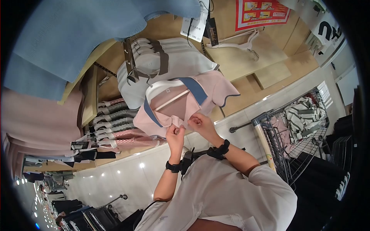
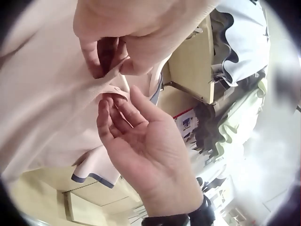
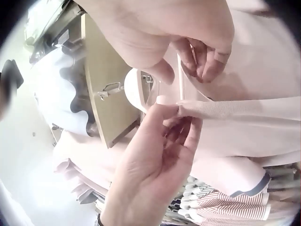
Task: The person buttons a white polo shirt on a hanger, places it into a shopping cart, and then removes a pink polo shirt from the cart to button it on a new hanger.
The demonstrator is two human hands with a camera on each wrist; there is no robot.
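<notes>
A pink shirt (image 1: 175, 103) with a blue-edged collar hangs on a white hanger (image 1: 153, 89), its neck spread apart. My left hand (image 1: 175, 140) pinches the front edge of the neck opening between thumb and fingers; the right wrist view shows this left hand (image 3: 157, 162) at the cloth's edge. Beside it, my right hand (image 1: 202, 125) has its fingers curled at the other edge of the opening. In the left wrist view this right hand (image 2: 146, 150) has its fingertips against the pink cloth, the thumb apart from them.
Grey-white shirts (image 1: 179, 54) hang behind the pink one, striped shirts (image 1: 119, 129) to its left. A denim garment (image 1: 77, 34) hangs at upper left. An empty white hanger (image 1: 243, 44) lies on a wooden shelf (image 1: 227, 65). A wire cart (image 1: 269, 134) with clothes stands at right.
</notes>
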